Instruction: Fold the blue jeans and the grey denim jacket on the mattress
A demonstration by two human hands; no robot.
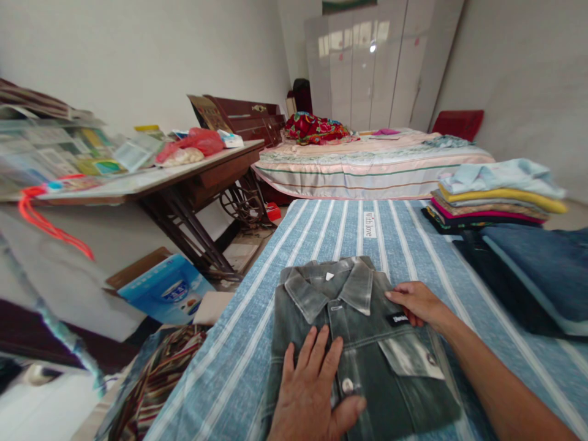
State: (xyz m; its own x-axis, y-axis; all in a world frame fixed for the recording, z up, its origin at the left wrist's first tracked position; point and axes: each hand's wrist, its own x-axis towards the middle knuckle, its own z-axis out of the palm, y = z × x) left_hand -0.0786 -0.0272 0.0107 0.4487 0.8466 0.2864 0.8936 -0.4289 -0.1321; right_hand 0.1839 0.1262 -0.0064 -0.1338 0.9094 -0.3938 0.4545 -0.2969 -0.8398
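Note:
A grey-green denim shirt [367, 392] lies folded on the blue striped cloth [248, 331], its collar pointing away from me. A white button, a chest pocket flap and a small black label show on its front. My left hand [310, 386] rests flat on the shirt's left front with its fingers spread. At the shirt's right edge, near the shoulder, my right hand [416, 303] pinches the fabric between thumb and fingers. The fingers under that edge are partly hidden.
To the right are a stack of folded clothes [496, 196] and folded jeans [542, 269]. A cluttered sewing table [184, 171] stands at the left, with a blue box [168, 291] below it. Striped fabric [160, 380] lies beside the cloth-covered surface. Beyond is a bed [367, 168].

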